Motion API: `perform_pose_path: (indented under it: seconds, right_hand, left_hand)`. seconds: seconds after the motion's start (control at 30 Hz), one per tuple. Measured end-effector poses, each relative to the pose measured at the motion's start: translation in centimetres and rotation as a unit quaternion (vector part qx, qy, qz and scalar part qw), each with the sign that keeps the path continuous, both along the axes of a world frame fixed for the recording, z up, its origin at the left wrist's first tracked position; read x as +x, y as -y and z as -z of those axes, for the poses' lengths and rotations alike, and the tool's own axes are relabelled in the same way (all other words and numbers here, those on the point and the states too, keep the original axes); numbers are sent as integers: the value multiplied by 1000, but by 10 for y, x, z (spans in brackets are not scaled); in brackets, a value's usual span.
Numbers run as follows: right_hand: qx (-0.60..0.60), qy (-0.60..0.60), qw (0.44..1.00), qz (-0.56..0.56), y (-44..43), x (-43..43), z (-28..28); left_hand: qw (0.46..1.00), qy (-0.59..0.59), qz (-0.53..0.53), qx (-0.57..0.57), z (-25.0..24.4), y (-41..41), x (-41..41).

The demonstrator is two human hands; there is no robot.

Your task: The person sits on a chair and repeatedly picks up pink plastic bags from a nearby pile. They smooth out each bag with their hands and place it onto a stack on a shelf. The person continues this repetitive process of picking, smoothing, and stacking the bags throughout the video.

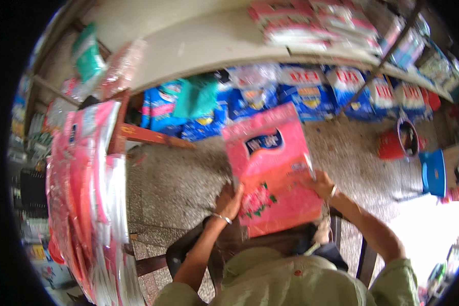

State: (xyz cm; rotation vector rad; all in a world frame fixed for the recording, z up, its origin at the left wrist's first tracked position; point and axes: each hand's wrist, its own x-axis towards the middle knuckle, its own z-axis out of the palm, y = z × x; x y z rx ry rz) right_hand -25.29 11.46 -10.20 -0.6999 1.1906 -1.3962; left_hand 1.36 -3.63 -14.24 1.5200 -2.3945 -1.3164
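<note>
Over my lap, both hands hold a flat pink and red plastic package printed with a flower and bearing writing. My left hand grips its left edge, with a bangle on the wrist. At the right edge, my right hand holds on, its fingertips partly hidden by the package. To my left stands a tall stack of similar pink packages, their white edges facing me.
Blue detergent bags line the floor under a shelf. Pink packs lie on that shelf. A red bucket and a blue tub stand at the right. A wooden bar juts out beside the stack.
</note>
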Motion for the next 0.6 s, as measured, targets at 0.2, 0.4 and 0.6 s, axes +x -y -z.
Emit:
perform_pose_path:
  seconds: [0.2, 0.4, 0.6]
  right_hand:
    - [29, 0, 999, -31, 41, -2, -88]
    - [-68, -71, 993, 69, 114, -22, -144]
    - [-231, -155, 960, 1, 240, -28, -154]
  left_hand:
    - [702, -512, -89, 487, -77, 27, 9]
    - [614, -629, 10, 476, -108, 25, -16]
    - [641, -638, -164, 395, -137, 77, -94]
